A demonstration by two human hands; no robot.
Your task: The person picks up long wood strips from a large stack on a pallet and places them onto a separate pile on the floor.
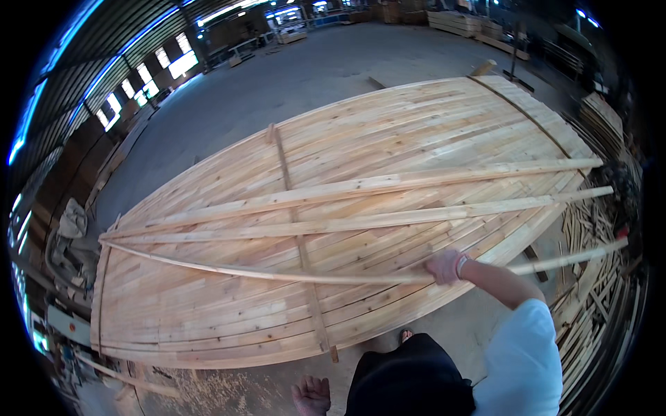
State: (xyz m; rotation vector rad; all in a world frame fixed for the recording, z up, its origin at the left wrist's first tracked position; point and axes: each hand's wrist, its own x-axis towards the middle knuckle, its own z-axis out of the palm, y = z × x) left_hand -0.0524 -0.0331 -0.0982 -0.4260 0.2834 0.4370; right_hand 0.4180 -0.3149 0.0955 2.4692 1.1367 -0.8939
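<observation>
Fingers (437, 267) clenched round long slat (277, 274)

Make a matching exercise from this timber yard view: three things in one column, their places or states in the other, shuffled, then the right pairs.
1. right hand
2. left hand
3. thin wooden strip

A. hangs open and empty at the lower edge
B. lies long across the stack of planks
C. grips the thin strip near the stack's near edge

Pairs: 1-C, 2-A, 3-B
</observation>
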